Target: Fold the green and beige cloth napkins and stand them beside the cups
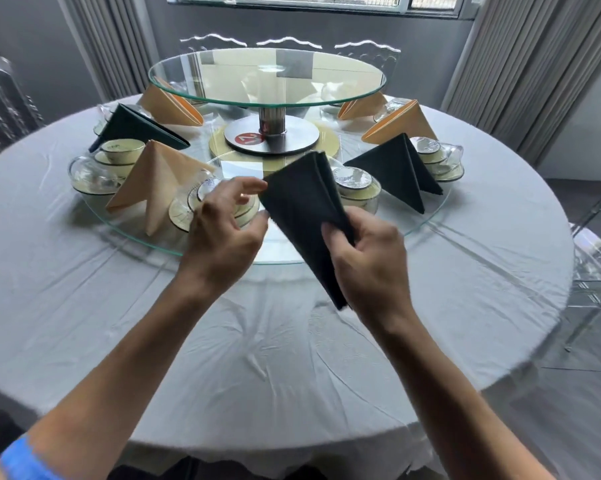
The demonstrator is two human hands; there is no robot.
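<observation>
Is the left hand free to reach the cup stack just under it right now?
Probably yes. The left hand hovers with loosely spread fingers directly over the cup stack, holding nothing firmly; only the right hand grips the green napkin. Nothing lies between.

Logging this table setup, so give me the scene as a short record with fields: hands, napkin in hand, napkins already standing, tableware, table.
right hand: right hand pinches the lower part of the held green napkin
left hand: left hand, fingers spread, fingertips at the napkin's left corner
held napkin: folded to a triangle, lifted above the lower glass turntable
standing green napkins: one at left, one at right
standing beige napkins: near left, far left, two at right
tableware: stacked cups and saucers beside the napkins
table: round, white tablecloth, raised glass tier
</observation>
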